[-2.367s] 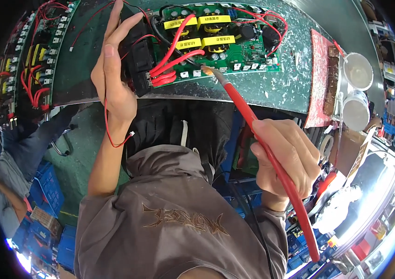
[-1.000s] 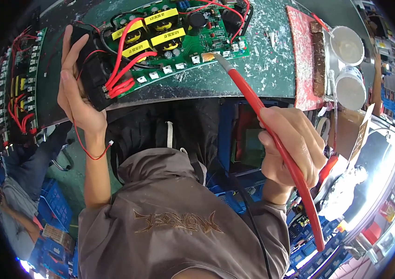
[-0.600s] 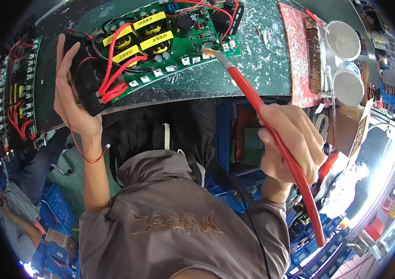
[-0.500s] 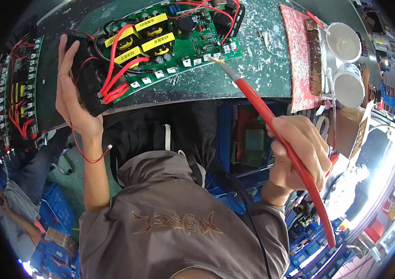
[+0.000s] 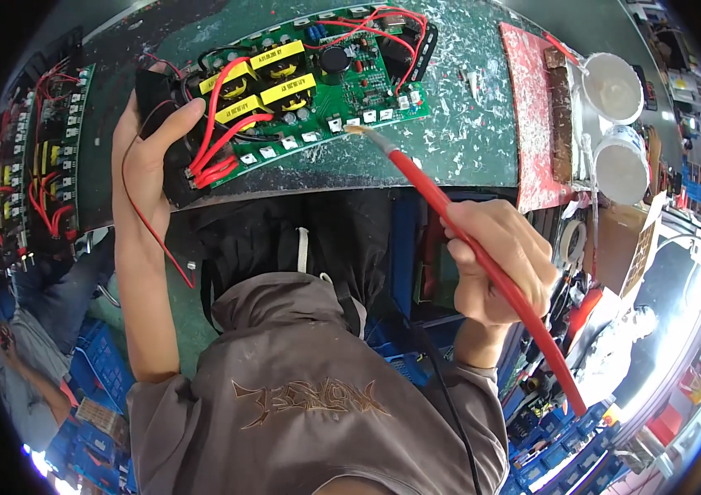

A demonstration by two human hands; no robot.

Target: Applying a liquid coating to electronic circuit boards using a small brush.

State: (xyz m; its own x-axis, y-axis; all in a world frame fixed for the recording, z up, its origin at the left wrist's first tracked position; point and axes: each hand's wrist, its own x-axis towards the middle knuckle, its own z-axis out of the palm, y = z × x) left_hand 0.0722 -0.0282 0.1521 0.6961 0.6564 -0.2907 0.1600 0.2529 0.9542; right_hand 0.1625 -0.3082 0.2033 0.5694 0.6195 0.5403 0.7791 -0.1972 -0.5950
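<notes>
A green circuit board with yellow-wrapped transformers and thick red wires lies tilted on the bench. My left hand grips its black left end piece, thumb over the top and the other fingers mostly hidden; a thin dark red wire dangles across the wrist. In my right hand is a red-handled paintbrush, fingers closed round the handle. Its pale bristles are at the board's near edge, by a row of white-faced components; whether they touch cannot be told.
On the right stand two white tubs beside a white-smeared red board with a brown strip. More circuit boards are at far left, near another person's arm. White flecks cover the green bench.
The bristles have moved left along the row of components, my right hand with them. My left hand has gone from flat against the black end to gripping it, and the board has shifted slightly.
</notes>
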